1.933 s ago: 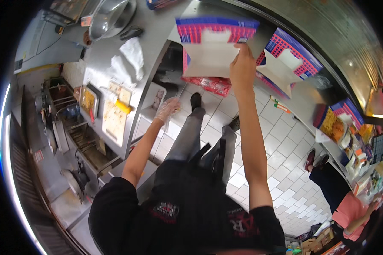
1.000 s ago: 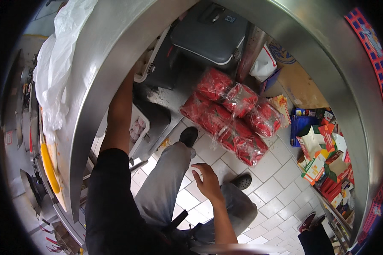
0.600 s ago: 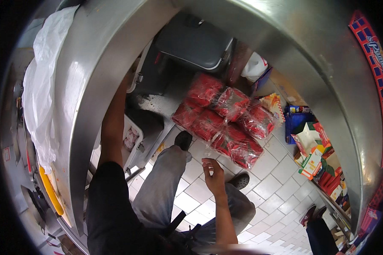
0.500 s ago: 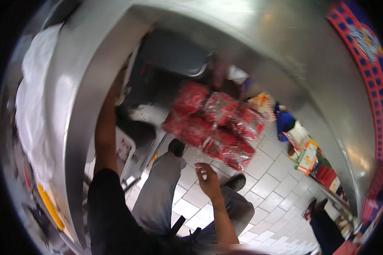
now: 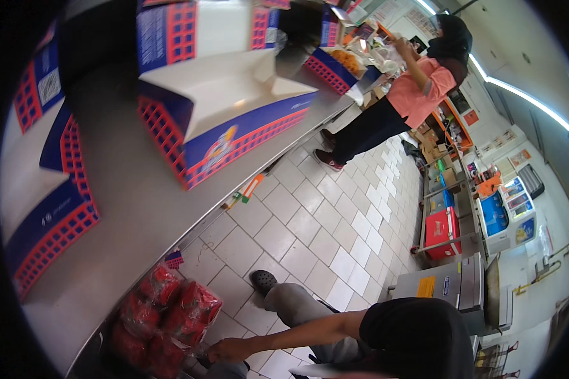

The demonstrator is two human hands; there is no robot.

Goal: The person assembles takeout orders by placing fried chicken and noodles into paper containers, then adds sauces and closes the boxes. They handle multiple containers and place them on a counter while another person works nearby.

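My right hand (image 5: pixel 229 349) reaches down at the lower edge, its fingers curled beside several red packs (image 5: pixel 164 319) wrapped in clear plastic. What the fingers grip, if anything, is hidden. The packs are piled low by the floor, under the edge of the steel counter (image 5: pixel 123 208). My right forearm crosses in front of my bent leg in grey trousers (image 5: pixel 303 309). My left hand is outside the picture.
Open blue-and-red paper boxes (image 5: pixel 234 120) stand on the counter; one farther along holds fried food (image 5: pixel 346 61). A person in a pink top (image 5: pixel 417 98) stands at its far end. To the right are a wheeled shelf with a red cooler box (image 5: pixel 442 232) and steel equipment (image 5: pixel 433 284).
The view has swung up and to the right, from under the counter to its top and the aisle. My right hand is now beside the red packs. My left arm has left the picture.
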